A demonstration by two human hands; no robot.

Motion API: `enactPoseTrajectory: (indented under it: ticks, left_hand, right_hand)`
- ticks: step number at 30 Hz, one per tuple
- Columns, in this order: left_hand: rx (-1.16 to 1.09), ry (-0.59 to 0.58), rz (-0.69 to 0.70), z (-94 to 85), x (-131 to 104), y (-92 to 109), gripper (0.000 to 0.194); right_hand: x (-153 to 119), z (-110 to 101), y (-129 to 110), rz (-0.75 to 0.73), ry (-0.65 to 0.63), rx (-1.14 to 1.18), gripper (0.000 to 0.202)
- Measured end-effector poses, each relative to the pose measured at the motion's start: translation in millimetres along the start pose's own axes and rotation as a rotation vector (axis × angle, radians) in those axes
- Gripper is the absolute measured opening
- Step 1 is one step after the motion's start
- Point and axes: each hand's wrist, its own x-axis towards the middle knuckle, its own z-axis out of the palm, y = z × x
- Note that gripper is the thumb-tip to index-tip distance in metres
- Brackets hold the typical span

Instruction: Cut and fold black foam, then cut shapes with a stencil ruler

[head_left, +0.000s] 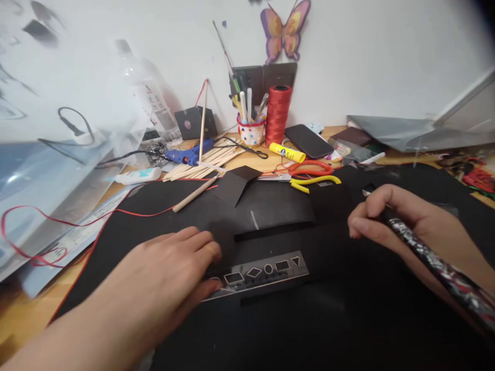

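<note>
A clear stencil ruler (266, 270) with cut-out shapes lies on black paper (294, 330). My left hand (170, 268) is closed at its left end, thumb on the ruler and fingers bent beside it; the hand covers that end. To the right, my right hand (406, 221) is closed around a thick pen (421, 242) with a black, white and red pattern. The pen is raised apart from the ruler, its tip pointing away from me. Beyond the ruler lies a black card piece (278, 206) with a pale mark, and a folded black piece (237, 183) rests at its far edge.
Behind the card lie scissors (309, 169), yellow-handled pliers (317, 181), a yellow glue stick (286, 153), a phone (308, 140) and a blue glue gun (189, 154) beside wooden sticks (216, 157). A red thread spool (278, 113) stands near a pen cup (250, 131). Red ribbon (127, 211) trails left.
</note>
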Motion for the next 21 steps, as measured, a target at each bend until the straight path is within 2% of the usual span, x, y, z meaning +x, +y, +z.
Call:
enactPoseTrajectory:
  ticks: [3, 6, 8, 12, 16, 21]
  left_hand:
    - [-0.077, -0.083, 0.041, 8.0, 9, 21, 0.012]
    - [-0.129, -0.096, 0.017, 19.9, 14, 33, 0.027]
    - [-0.151, -0.087, -0.006, 25.4, 15, 34, 0.033]
    - [-0.212, -0.102, -0.011, 29.7, 17, 29, 0.025]
    - [-0.127, -0.089, -0.014, 31.7, 19, 28, 0.017]
    - [-0.001, -0.151, -0.026, 23.0, 19, 27, 0.015]
  right_hand:
    - [-5, 9, 0, -0.038, -0.112, -0.064, 0.026]
    - [-9, 17, 0, -0.043, -0.22, -0.145, 0.022]
    - [-10, 20, -1, -0.031, -0.289, -0.163, 0.019]
    - [-10, 23, -2, -0.001, -0.437, -0.158, 0.018]
    - [-11, 24, 0, 0.002, -0.524, -0.243, 0.012]
    - [-12, 22, 2, -0.013, -0.588, -0.359, 0.021]
